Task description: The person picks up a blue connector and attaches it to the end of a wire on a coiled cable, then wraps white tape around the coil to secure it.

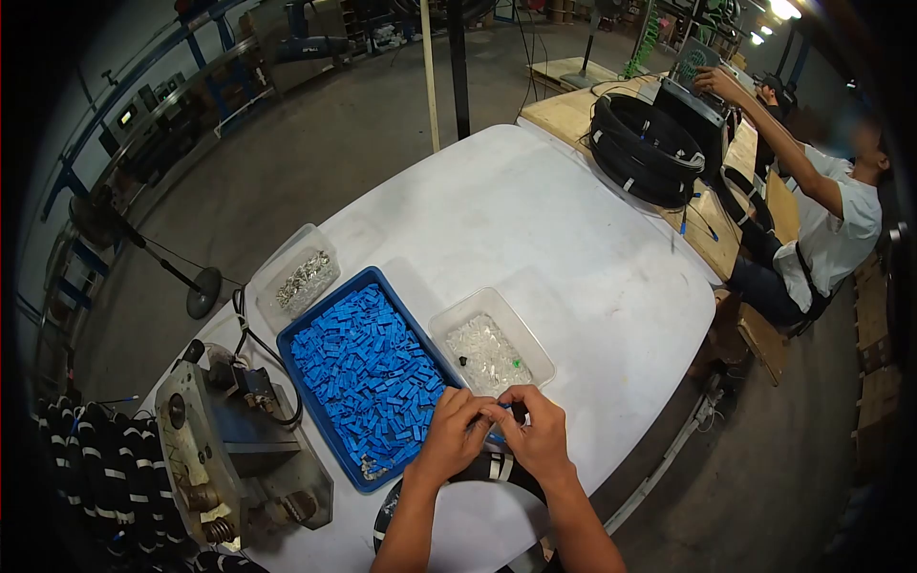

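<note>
Hands pinching small piece, direction and long axis unclear

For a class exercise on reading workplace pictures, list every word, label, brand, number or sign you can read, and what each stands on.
None can be read with certainty.
Dark machine at the back: pale lettering, too small and blurred.
Yellow-lit panel, far left: too small to read.
White bands on the near cable coil: no legible text.

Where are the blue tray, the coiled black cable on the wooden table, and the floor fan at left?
Blue tray (367, 484), head view, near rim corner.
Coiled black cable (621, 158), head view, left windings.
Floor fan (203, 293), head view, its round base.
</note>
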A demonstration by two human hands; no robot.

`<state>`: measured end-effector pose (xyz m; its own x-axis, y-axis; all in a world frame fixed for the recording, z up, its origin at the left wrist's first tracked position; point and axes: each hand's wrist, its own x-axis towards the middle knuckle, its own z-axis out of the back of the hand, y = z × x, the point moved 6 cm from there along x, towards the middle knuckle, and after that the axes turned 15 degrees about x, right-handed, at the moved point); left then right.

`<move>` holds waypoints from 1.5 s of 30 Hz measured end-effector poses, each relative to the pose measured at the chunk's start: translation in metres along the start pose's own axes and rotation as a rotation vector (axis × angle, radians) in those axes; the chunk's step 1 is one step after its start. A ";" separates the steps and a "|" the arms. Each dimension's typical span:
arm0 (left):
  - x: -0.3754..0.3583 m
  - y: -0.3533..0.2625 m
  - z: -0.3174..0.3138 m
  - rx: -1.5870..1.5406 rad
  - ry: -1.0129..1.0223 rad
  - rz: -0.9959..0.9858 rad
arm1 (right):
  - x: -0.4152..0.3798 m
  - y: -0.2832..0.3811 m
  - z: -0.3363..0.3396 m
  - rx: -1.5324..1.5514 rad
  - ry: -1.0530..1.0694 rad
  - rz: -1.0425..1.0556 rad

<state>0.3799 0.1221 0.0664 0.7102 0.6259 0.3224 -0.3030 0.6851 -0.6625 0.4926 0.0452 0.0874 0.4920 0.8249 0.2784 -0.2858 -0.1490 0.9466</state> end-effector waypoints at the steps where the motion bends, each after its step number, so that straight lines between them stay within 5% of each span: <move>1: 0.001 0.002 -0.002 -0.001 0.005 0.000 | 0.001 0.000 0.000 0.001 -0.008 0.013; 6: -0.005 0.010 -0.007 0.014 -0.123 0.025 | 0.006 0.006 0.005 0.020 -0.086 0.061; 20: -0.005 0.014 -0.008 0.060 -0.065 0.079 | -0.003 0.005 -0.005 -0.462 0.267 0.009; 45: -0.001 0.010 -0.017 0.252 0.080 0.106 | 0.000 0.001 0.008 -0.348 0.357 -0.031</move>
<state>0.3872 0.1215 0.0477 0.7111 0.6743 0.1993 -0.5193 0.6947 -0.4976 0.4985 0.0404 0.0899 0.2094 0.9704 0.1201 -0.5627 0.0191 0.8264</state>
